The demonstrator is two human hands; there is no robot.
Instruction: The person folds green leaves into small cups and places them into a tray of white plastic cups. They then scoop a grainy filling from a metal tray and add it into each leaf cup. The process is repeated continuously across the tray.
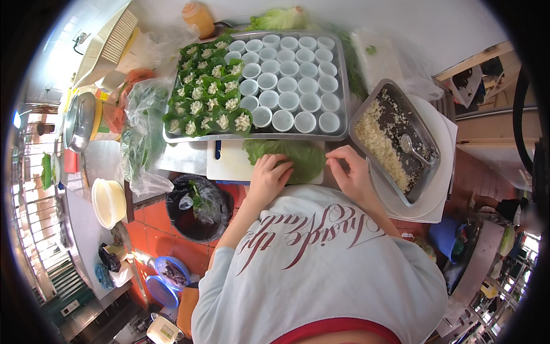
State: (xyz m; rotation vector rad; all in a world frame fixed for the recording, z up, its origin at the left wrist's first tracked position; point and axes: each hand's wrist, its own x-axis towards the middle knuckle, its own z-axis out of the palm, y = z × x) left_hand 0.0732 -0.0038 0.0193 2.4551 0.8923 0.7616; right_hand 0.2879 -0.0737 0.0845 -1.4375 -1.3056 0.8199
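A broad green lettuce leaf (306, 156) lies on a white cutting board (226, 163) right in front of me. My left hand (269, 176) is closed over the leaf's near left part, its fingers curled onto it. At the leaf's right edge, my right hand (350, 172) is closed, with thumb and forefinger drawn together at the rim. Beyond the board is a large metal tray (258, 137). Small white cups (288, 101) stand in rows on its right side. On its left, green leaf cups (197, 107) hold a white chopped filling.
A metal pan (421, 123) with chopped white filling and a spoon (409, 144) sits at right on a white round board (392, 192). Bagged greens (143, 114) lie at left. Below the counter is a black-lined bin (200, 221). A lettuce head (278, 18) lies behind the tray.
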